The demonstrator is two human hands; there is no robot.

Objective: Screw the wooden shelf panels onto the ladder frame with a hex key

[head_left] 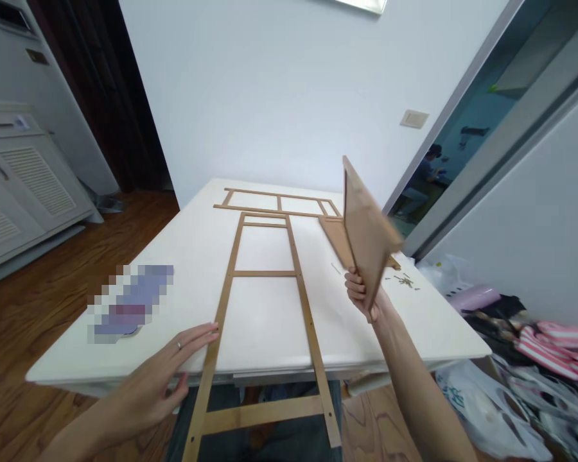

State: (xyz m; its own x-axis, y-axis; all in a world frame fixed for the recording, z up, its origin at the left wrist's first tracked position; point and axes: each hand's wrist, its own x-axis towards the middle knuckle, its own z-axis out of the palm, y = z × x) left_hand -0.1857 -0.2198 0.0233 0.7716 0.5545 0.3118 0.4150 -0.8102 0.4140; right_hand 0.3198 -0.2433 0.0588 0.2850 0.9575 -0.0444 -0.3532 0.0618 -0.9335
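Observation:
My right hand [359, 292] grips the lower end of a thin wooden board [368, 224], which stands raised and tilted above the right side of the table. A ladder-like wooden frame [264, 273] lies lengthwise, its near end jutting past the table's front edge over my lap. My left hand [173, 366], with a ring on one finger, has its fingers stretched out and their tips at the frame's left rail. Another wooden panel [334, 237] lies partly hidden behind the raised board. A second frame [279, 204] lies crosswise at the back.
Small fasteners [405, 281] lie scattered on the white table [183, 276] at right. A pixelated bluish item [135, 301] is at left. Bags and clothes [553, 346] are piled on the right. A wall [279, 96] stands behind; a person [421, 173] is seen through the doorway.

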